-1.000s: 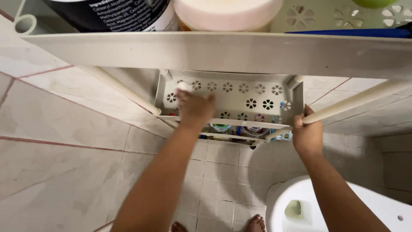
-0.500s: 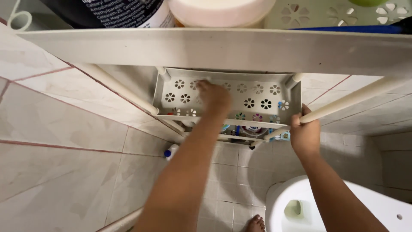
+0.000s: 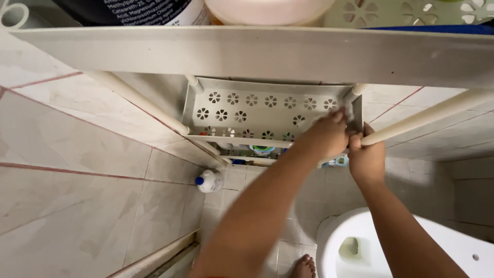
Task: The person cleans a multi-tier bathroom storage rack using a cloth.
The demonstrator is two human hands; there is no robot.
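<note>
I look down a white plastic bathroom rack. Its middle shelf has flower-shaped holes and lies bare. My left hand reaches across the shelf to its right end and presses what looks like a small pale cloth against the corner, fingers closed on it. My right hand grips the rack's right front post just beside the shelf corner. The two hands almost touch.
The top shelf edge crosses the view, with a dark bottle and a pink tub on it. A white bottle with a blue cap stands on the tiled floor. A toilet is at lower right. Items sit on the lower shelf.
My left hand has slid from the left-middle of the shelf across to its right corner. My right hand has stayed on the post.
</note>
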